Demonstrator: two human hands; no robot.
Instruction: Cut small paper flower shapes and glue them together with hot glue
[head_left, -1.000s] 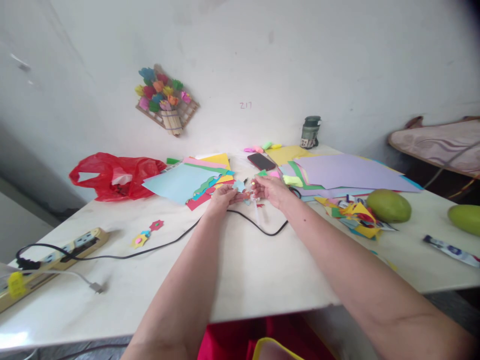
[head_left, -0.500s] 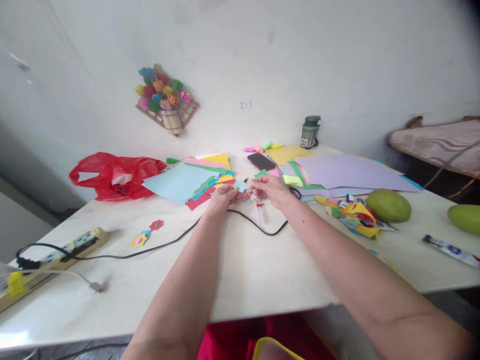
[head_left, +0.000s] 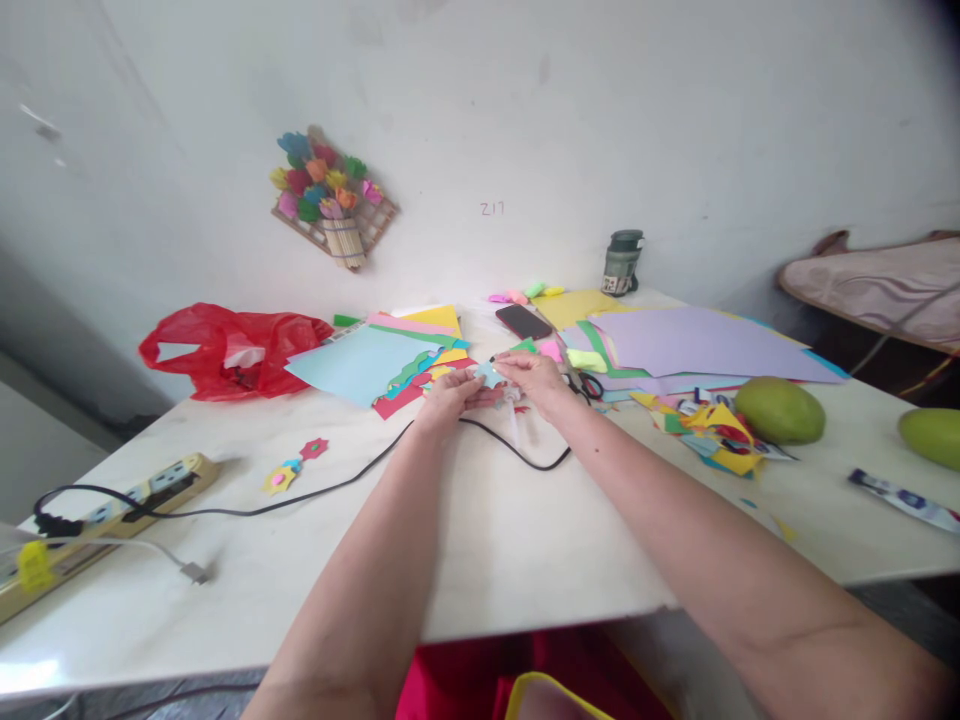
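A small piece of blue paper [head_left: 489,375] was held between the hands, with its left edge pinched under the thumb of the left hand [head_left: 448,395], at eight o'clock from it, the fingers being stretched out flat below. By the right hand [head_left: 536,380], at three o'clock, the fingertips were brought nearly together at the paper's upper edge; whether anything was pinched there could not be told. A pale, stick-like tool [head_left: 513,405] was seen at five o'clock, just under the fingers; its hold was hidden.

For steady work, the paper was best gripped lightly by its rim, so that its face would be left uncreased, with the left fingers used as a backing and only gentle pressure applied from the right. The black cord [head_left: 525,462], passing at six o'clock, was best kept from being snagged by the wrists.

Farther out, scissors [head_left: 592,386] were placed at three o'clock, a phone [head_left: 523,322] at one, and paper flowers [head_left: 279,480] at eight, well apart.
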